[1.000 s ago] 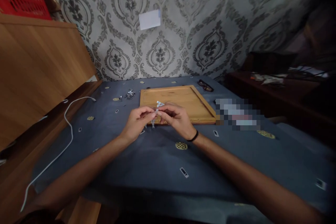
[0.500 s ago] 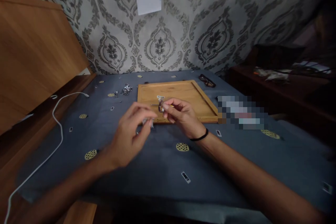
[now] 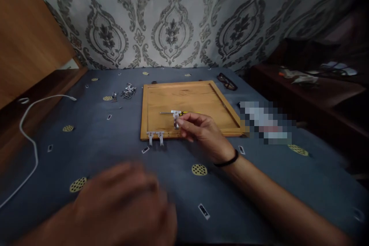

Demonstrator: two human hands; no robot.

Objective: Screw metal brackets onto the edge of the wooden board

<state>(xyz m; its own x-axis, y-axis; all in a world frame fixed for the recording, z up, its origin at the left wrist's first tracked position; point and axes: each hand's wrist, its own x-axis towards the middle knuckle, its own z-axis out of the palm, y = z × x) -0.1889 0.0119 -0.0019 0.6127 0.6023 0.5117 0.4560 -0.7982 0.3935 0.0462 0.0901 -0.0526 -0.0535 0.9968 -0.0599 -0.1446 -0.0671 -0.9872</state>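
My right hand [image 3: 201, 132] pinches a silver metal hinge [image 3: 176, 119] between thumb and fingers, held over the near part of a framed wooden panel [image 3: 184, 98]. Just behind it on the panel is a screwdriver [image 3: 165, 113] with a thin shaft and a yellow and black handle, partly hidden by the fingers. Two similar hinges [image 3: 150, 138] sit side by side at the panel's near left edge, their arms sticking out over the cloth. My left hand [image 3: 123, 203] is close to the camera at the lower left, smeared by motion, so its fingers cannot be made out.
A heap of metal hinge parts [image 3: 128, 91] lies on the blue patterned cloth [image 3: 115, 142], left of the panel. Dark-framed glasses [image 3: 227, 81] rest behind it on the right, near a pixelated packet [image 3: 265, 121]. A white cable [image 3: 33, 142] runs down the left side.
My left hand has pulled back from the panel toward the camera, uncovering the two hinges at its edge. My right hand still holds its hinge. The view has tilted down.
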